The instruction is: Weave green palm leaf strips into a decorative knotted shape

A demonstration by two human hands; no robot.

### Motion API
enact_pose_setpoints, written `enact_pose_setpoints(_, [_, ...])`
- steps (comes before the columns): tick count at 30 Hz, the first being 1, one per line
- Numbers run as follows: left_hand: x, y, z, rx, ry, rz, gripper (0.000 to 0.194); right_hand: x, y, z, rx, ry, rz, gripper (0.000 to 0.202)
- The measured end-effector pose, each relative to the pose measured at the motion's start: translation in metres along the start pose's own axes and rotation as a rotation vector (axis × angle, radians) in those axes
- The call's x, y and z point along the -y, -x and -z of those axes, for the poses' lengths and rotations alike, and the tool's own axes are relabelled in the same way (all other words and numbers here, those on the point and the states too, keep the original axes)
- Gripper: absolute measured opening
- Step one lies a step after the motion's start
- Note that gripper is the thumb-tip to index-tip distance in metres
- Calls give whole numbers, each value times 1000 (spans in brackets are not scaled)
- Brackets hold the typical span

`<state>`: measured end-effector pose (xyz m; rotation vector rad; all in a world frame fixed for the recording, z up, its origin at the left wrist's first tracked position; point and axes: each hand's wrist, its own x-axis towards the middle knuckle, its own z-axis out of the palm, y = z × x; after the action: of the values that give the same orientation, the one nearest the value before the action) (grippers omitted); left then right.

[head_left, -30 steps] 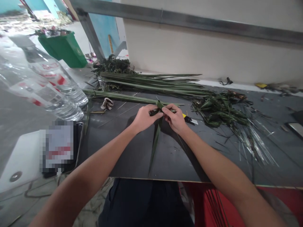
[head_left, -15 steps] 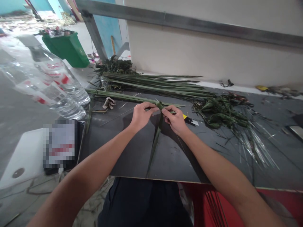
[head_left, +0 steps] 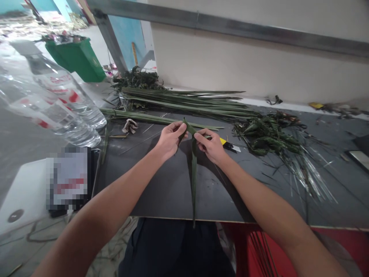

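Between my two hands is a long green leaf strip (head_left: 194, 173), folded at its upper end, with its narrow tail hanging down to the table's front edge. My left hand (head_left: 172, 139) pinches the folded end from the left, thumb on top. My right hand (head_left: 210, 144) grips the strip just right of the fold, thumb and fingers pressed together. A yellow and black utility knife (head_left: 229, 145) lies beside my right hand, its blade pointing right. Behind my hands, long green leaf strips (head_left: 190, 104) lie in a bundle on the dark table (head_left: 161, 188).
Woven green leaf pieces (head_left: 268, 134) and thin clear strands (head_left: 311, 177) lie at right. Two water bottles (head_left: 66, 88), a phone (head_left: 70, 177) and a silver laptop (head_left: 23, 192) stand or lie at left. A crumpled scrap (head_left: 130, 126) lies near the strips. Behind is a green bin (head_left: 76, 57).
The folded end now stands up more between my hands, and my fingers have shifted on it. The strip's tail has swung right and hangs straighter. The view has shifted slightly.
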<state>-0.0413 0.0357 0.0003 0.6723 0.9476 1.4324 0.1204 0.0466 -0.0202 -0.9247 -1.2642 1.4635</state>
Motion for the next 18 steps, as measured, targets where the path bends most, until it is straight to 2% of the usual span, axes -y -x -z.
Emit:
enact_pose_setpoints(3, [0, 0, 2, 45, 1, -43, 32, 2, 1, -2, 8, -4, -11, 45])
enact_pose_setpoints(6, [1, -1, 4, 78, -4, -26, 33, 2, 1, -2, 23, -7, -5, 44])
enact_pose_setpoints(12, [6, -3, 5, 71, -6, -27, 35, -2, 0, 0, 4, -44, -1, 44])
enact_pose_setpoints(18, [18, 5, 1, 120, -224, -125, 33, 2, -1, -3, -40, -67, -5, 47])
